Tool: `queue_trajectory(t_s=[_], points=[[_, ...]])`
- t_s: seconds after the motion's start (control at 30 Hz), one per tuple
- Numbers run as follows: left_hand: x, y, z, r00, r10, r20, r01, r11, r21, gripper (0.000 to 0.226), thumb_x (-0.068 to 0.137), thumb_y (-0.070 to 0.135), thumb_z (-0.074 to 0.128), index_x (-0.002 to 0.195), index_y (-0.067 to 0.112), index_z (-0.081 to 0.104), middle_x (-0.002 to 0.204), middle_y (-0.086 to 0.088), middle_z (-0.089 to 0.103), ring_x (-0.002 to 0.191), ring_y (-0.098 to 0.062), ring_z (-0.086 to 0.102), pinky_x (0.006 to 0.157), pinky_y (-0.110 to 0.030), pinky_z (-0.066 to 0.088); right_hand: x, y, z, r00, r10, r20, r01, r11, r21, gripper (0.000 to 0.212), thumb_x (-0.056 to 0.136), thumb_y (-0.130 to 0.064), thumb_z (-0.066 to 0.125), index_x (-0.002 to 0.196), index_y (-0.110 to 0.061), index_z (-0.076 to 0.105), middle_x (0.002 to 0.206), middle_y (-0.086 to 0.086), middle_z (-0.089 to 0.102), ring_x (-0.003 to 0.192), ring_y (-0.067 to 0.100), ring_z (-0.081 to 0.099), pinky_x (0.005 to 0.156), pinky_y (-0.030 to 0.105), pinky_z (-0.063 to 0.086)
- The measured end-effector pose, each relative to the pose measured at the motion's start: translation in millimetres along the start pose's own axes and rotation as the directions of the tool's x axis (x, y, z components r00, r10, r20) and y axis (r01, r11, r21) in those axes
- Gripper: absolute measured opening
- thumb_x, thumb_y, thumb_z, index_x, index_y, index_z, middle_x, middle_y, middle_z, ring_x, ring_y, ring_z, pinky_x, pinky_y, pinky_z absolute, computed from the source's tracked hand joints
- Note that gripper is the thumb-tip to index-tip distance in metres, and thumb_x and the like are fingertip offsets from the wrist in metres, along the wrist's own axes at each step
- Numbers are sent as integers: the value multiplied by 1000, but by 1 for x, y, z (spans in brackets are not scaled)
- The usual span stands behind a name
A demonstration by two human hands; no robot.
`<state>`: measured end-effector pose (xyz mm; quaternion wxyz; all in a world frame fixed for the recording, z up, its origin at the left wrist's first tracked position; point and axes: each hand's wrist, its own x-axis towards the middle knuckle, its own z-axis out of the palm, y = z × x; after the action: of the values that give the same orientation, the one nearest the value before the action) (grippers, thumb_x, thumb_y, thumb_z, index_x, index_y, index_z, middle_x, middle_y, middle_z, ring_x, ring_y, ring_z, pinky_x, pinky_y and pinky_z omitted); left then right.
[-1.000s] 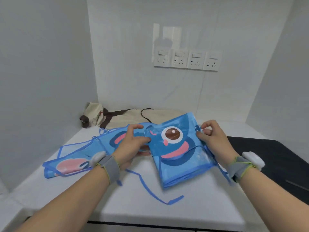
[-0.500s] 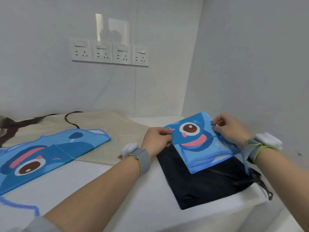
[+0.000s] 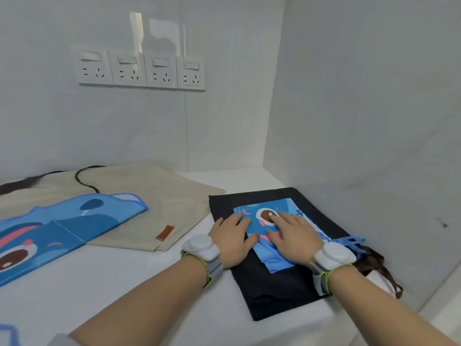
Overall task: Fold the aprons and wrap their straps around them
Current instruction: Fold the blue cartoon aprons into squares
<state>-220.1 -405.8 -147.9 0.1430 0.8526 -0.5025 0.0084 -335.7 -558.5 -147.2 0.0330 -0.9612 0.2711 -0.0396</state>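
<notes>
Both flat, open hands, left hand point(image 3: 233, 239) and right hand point(image 3: 290, 236), press the folded blue cartoon-print plastic apron point(image 3: 259, 255) onto the folded black fabric apron point(image 3: 279, 290); firm, even pressure should hold its creases.

Two bare forearms, each with a wrist device.
The left hand point(image 3: 233, 242) and right hand point(image 3: 293, 237) wear grey, yellow-green-edged wristbands carrying rounded white pods; grey sleeve at lower left.
</notes>
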Motion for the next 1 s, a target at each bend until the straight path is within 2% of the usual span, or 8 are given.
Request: queue_trajectory(t_s=[0.13, 0.2, 0.33, 0.43, 0.53, 0.7, 0.83, 1.0], points=[[-13, -17, -13, 999, 34, -38, -35, 998, -43, 52, 103, 42, 33, 148, 17, 34, 155, 2, 33, 144, -15, 26, 118, -34, 18, -3, -29, -17, 989, -88, -122, 95, 994, 53, 50, 96, -50, 39, 136, -22, 46, 145, 1, 46, 136, 25, 39, 113, 40, 30], [-28, -38, -22, 997, 23, -76, -26, 999, -36, 51, 102, 42, 36, 146, 17, 37, 152, 2, 37, 141, -17, 32, 116, -34, 24, -6, -56, -24, 981, -137, -134, 149, 985, 86, 52, 98, -47, 40, 142, -20, 43, 150, 1, 41, 140, 22, 35, 116, 36, 26], [-84, -113, -57, 988, -90, -126, 93, 996, 17, 50, 97, 45, 44, 140, 19, 46, 140, 2, 49, 127, -20, 47, 108, -34, 36, -9, -134, -23, 950, -287, -126, 307, 934, 184, 52, 100, -42, 41, 147, -20, 39, 156, -1, 33, 145, 19, 25, 117, 30, 21], [-142, -178, -88, 967, -194, -163, 214, 970, 116, 49, 95, 46, 47, 137, 21, 49, 133, 3, 53, 124, -21, 49, 103, -32, 37, -10, -203, -15, 912, -397, -105, 410, 872, 268, 48, 100, -39, 42, 144, -20, 42, 152, -2, 38, 141, 17, 29, 113, 27, 25], [-205, -235, -110, 951, -260, -166, 294, 927, 234, 50, 93, 51, 44, 137, 27, 47, 134, 9, 51, 127, -16, 46, 107, -32, 32, -13, -269, -4, 866, -493, -84, 494, 819, 291, 44, 99, -36, 43, 140, -21, 45, 145, -2, 45, 136, 19, 36, 111, 30, 31], [-283, -288, -131, 919, -345, -189, 386, 883, 268, 45, 91, 57, 47, 129, 33, 50, 130, 15, 51, 123, -11, 46, 104, -30, 36, -17, -354, 10, 785, -615, -76, 609, 742, 282, 36, 96, -28, 47, 131, -22, 50, 131, -1, 52, 124, 21, 42, 104, 31, 36], [-296, -295, -134, 904, -376, -203, 420, 872, 253, 24, 96, 45, 45, 107, 28, 58, 109, 10, 58, 100, -14, 51, 82, -29, 44, -22, -392, 15, 795, -601, -74, 599, 761, 251, 37, 97, -29, 46, 133, -23, 50, 125, 1, 49, 118, 22, 40, 98, 30, 36], [-276, -279, -138, 865, -446, -229, 485, 861, 153, 19, 96, 33, 44, 97, 23, 60, 97, 3, 63, 92, -21, 58, 78, -35, 49, -25, -405, 10, 907, -421, -25, 386, 806, 448, 38, 96, -47, 45, 127, -27, 52, 117, -2, 64, 111, 22, 57, 90, 32, 43]])
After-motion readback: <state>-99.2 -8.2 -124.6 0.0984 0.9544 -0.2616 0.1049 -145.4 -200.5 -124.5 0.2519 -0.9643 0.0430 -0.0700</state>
